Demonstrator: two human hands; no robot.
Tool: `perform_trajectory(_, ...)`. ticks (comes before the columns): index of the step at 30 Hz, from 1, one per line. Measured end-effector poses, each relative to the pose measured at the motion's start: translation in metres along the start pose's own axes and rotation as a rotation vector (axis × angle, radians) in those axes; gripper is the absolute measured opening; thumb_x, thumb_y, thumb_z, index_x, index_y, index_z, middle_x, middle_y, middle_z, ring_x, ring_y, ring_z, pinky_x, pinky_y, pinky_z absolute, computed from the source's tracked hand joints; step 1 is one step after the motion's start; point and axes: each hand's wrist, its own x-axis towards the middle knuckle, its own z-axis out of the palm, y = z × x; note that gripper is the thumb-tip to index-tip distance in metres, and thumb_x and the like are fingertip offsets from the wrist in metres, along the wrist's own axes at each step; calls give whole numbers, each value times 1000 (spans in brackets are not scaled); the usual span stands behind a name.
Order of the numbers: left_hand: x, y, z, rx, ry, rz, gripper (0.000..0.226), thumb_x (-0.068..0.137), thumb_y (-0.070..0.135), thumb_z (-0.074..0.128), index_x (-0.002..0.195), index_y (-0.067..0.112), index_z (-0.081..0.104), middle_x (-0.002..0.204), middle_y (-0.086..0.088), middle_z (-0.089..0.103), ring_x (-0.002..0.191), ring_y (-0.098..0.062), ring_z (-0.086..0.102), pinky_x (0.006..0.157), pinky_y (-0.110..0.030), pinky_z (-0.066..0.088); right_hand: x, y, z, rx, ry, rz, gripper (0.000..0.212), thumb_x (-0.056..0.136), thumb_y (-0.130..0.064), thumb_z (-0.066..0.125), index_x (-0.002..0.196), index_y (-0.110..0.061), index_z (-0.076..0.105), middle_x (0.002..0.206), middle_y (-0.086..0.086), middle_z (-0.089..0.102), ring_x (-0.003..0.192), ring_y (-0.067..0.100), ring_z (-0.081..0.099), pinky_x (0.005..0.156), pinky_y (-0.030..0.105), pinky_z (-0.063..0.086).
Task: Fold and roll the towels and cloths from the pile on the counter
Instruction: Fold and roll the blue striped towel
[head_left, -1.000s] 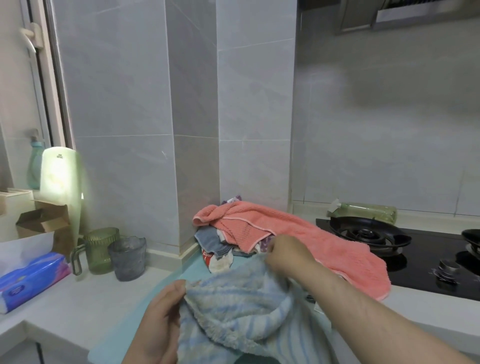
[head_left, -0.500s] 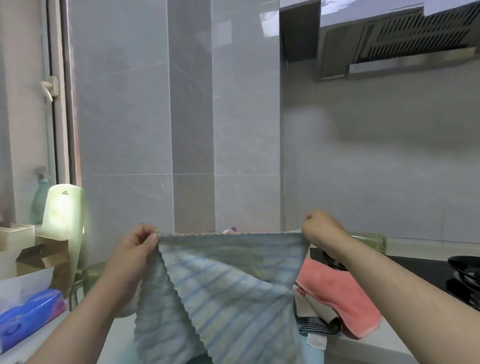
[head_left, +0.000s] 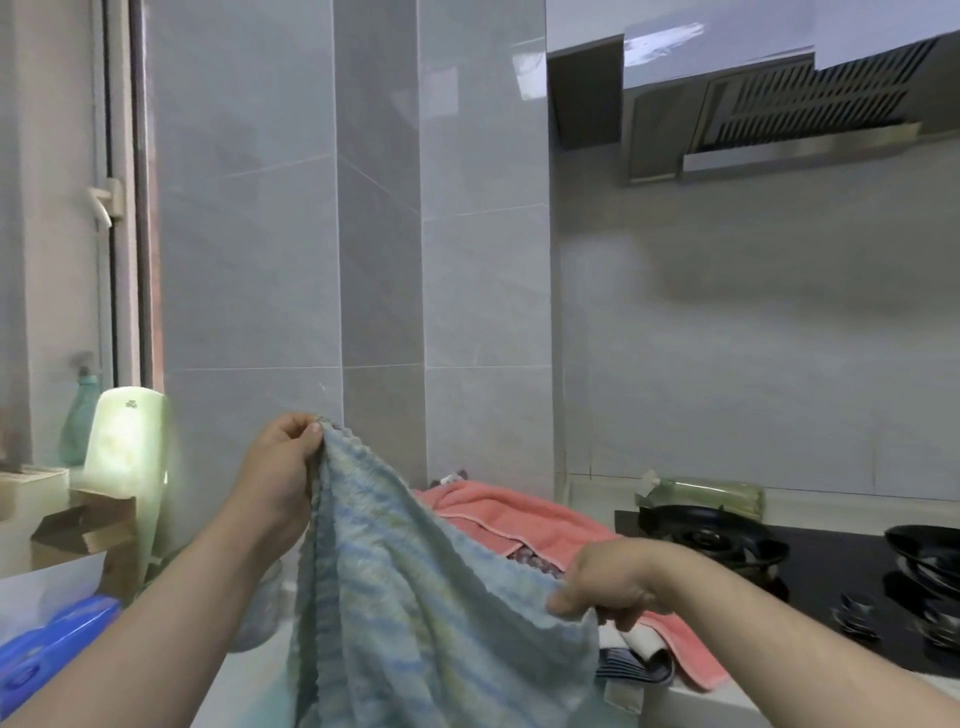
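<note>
Half a second ago the striped towel (head_left: 415, 597) was stretched level, its top edge taut between the 2 hands. Now that edge slopes. The left hand (head_left: 283, 470) is still high at centre left of the frame, thumb and fingers pinching 1 corner. The right hand (head_left: 610, 582) has dropped toward the lower right, fingers curled round the other end of the edge.

The towel hangs in the air between them at lower centre, slack and creased, and its lower part runs out of the bottom of the frame. The pile (head_left: 524, 512), with a pink towel on top, lies behind it at centre right, left of the stove (head_left: 810, 566).

My reading is that the spreading is over and the towel is on its way down to be laid out. Only this 1 towel is in hand and its first fold is not yet made, so the task looks to be at an early stage.
</note>
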Motion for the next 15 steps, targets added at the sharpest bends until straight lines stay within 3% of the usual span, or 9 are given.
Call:
perform_trajectory(3,1,5,-3,87,19,14,28,104,11,38,80,15,51,70,-3,53,59,-15,50,51,-26,45,2,0,0,107,134,-50,21,88,-13,56,69,-17,49,53,-4,34,41,9,31,43,19,37)
perform_trajectory(6,8,14,-13,284,87,92,27,102,10,43,78,16,55,73,-2,52,65,-16,45,58,-28,37,0,-2,-25,293,308,-64,23,84,2,46,68,-13,52,48,0,44,34,10,30,40,16,31)
perform_trajectory(9,20,19,-22,488,103,134,23,100,8,46,80,12,58,74,-4,50,62,-18,39,56,-30,31,-4,-8,-57,519,402,-79,26,81,3,38,65,-14,49,46,1,40,38,12,23,42,14,19)
perform_trajectory(11,27,21,-20,511,91,90,23,100,8,44,81,10,56,69,-6,47,54,-19,35,51,-27,27,-7,-15,-74,651,414,-84,28,85,-2,41,63,-16,52,45,-2,38,37,10,23,40,13,19)
perform_trajectory(15,38,25,-7,411,123,-39,22,104,12,36,88,9,51,68,-10,52,44,-16,50,40,-24,45,-14,-27,-101,940,349,-99,25,90,-5,42,75,-15,60,47,-3,40,31,4,30,31,12,31)
